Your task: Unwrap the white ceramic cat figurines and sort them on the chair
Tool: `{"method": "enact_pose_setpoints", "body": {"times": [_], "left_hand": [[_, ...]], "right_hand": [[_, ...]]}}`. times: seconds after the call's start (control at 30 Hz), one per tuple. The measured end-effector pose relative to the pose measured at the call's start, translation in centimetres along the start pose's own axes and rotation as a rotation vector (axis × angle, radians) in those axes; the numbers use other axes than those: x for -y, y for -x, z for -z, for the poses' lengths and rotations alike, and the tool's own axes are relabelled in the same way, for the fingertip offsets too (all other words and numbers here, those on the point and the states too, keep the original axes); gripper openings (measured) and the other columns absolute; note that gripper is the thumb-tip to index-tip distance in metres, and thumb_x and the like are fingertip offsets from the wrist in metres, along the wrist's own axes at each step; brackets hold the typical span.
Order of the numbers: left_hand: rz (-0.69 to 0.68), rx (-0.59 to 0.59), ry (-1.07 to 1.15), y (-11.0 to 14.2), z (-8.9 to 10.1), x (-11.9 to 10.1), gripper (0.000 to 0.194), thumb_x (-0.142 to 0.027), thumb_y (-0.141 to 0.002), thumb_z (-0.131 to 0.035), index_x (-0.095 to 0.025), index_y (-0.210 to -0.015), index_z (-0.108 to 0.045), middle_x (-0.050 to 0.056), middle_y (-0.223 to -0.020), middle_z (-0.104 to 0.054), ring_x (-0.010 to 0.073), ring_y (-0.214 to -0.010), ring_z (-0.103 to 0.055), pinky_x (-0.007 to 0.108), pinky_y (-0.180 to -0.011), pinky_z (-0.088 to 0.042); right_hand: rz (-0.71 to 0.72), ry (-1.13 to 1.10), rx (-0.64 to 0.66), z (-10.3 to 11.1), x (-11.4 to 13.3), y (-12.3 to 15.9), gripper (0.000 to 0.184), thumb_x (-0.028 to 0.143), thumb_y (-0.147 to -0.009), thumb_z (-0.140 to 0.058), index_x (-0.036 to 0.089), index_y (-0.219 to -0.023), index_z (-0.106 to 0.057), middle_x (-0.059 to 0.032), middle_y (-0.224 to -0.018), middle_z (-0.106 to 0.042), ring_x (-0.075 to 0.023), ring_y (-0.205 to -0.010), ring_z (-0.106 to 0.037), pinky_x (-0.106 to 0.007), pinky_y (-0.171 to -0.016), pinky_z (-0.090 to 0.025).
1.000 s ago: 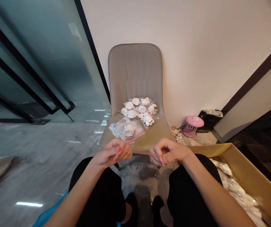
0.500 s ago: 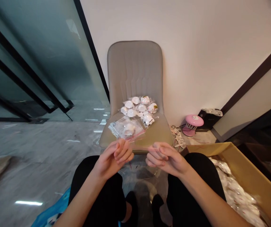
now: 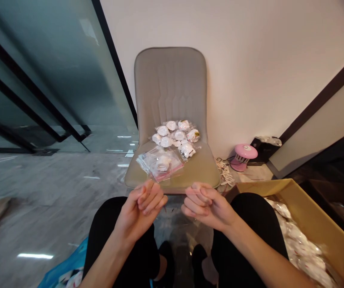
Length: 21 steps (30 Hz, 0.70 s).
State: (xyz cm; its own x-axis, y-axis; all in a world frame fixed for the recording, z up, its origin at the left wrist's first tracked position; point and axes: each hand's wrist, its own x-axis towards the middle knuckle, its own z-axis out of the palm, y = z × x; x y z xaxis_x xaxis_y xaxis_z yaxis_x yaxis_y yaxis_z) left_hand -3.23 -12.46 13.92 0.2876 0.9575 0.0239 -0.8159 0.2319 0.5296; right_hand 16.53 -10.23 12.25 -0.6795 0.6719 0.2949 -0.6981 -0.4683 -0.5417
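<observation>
My left hand (image 3: 145,204) is closed in a pinch in front of the chair seat's near edge. Facing it, my right hand (image 3: 205,202) is curled in a similar pinch. Between them stretches a barely visible clear zip bag with a pinkish edge, each hand seeming to grip one side. Just beyond my left hand, a stack of flat clear zip bags (image 3: 175,171) with pink edges lies on the seat, a white rounded piece (image 3: 163,163) on top. Behind it sit several small white pieces (image 3: 179,136) wrapped in clear plastic, some with red and gold marks.
The grey chair (image 3: 170,84) stands against the wall. At right, a cardboard box (image 3: 316,216) holds several wrapped white pieces. A pink lamp-like device (image 3: 245,152) stands by a black box (image 3: 263,149). A blue bag (image 3: 65,262) lies by my left leg.
Both hands have shifted slightly left, still facing each other in a pinch. The view has tilted a little. The things on the chair stay in place.
</observation>
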Motion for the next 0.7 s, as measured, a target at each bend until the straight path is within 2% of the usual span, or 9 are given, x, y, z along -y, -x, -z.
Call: {"method": "enact_pose_setpoints", "body": {"times": [0.17, 0.37, 0.53, 0.7], "left_hand": [[-0.041, -0.106, 0.117, -0.3, -0.21, -0.08, 0.04, -0.015, -0.084, -0.063, -0.018, -0.058, -0.033, -0.009, -0.051, -0.024, 0.004, -0.043, -0.025, 0.022, -0.056, -0.039], [-0.074, -0.188, 0.158, -0.48, -0.78, -0.22, 0.034, -0.011, -0.083, -0.06, -0.019, -0.061, -0.035, -0.009, -0.052, -0.028, 0.0038, -0.042, -0.03, 0.022, -0.053, -0.039], [-0.094, -0.22, 0.229, -0.68, -0.87, -0.39, 0.031, -0.008, -0.084, -0.056, -0.019, -0.063, -0.037, -0.009, -0.053, -0.033, 0.0031, -0.042, -0.034, 0.022, -0.053, -0.039], [-0.137, -0.252, 0.187, -1.0, -0.32, -0.63, 0.033, -0.01, -0.086, -0.056, -0.019, -0.062, -0.035, -0.009, -0.051, -0.03, 0.003, -0.041, -0.034, 0.021, -0.052, -0.037]], "right_hand": [[0.037, -0.06, -0.092, -0.51, -0.42, -0.46, 0.046, 0.028, -0.092, -0.063, 0.019, -0.06, -0.031, 0.0098, -0.056, -0.027, -0.006, -0.046, -0.019, -0.025, -0.061, -0.032], [0.062, -0.064, -0.173, -0.69, -0.16, -0.8, 0.049, 0.031, -0.091, -0.066, 0.02, -0.06, -0.029, 0.0094, -0.055, -0.025, -0.0085, -0.048, -0.014, -0.025, -0.061, -0.035], [0.075, -0.105, -0.224, -0.54, 0.06, -0.8, 0.049, 0.029, -0.09, -0.066, 0.021, -0.061, -0.028, 0.009, -0.056, -0.024, -0.0093, -0.051, -0.012, -0.024, -0.062, -0.037], [0.107, -0.093, -0.262, -0.07, 0.41, -0.64, 0.051, 0.03, -0.089, -0.067, 0.021, -0.061, -0.025, 0.0092, -0.055, -0.02, -0.0103, -0.051, -0.011, -0.024, -0.06, -0.037]]}}
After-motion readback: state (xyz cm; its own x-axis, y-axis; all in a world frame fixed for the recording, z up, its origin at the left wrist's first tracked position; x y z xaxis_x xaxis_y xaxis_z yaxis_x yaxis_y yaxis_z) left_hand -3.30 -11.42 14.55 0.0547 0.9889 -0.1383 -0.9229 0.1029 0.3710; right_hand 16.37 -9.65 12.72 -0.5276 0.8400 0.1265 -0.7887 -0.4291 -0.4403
